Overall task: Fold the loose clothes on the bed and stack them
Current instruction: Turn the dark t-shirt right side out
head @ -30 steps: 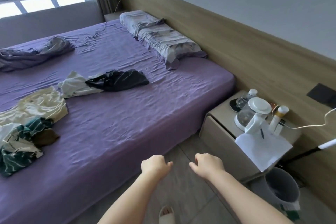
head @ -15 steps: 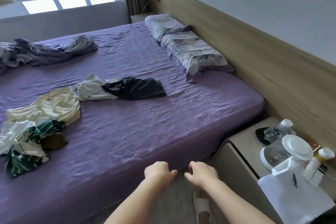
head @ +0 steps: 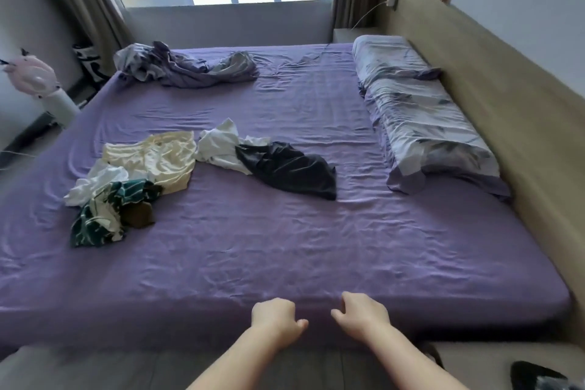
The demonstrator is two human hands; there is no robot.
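Purple bed (head: 285, 263) edge just beyond our fingers. Left hand (head: 275, 315), right hand (head: 361, 313): fingers loosely curled, empty. Black garment (head: 288, 169) well beyond fingers; we'd lean in, spread it flat first.

Clothes (head: 152, 161) lie left of centre on the bed (head: 285, 247) — pillows (head: 421, 123) right, blanket (head: 190, 70) behind them.
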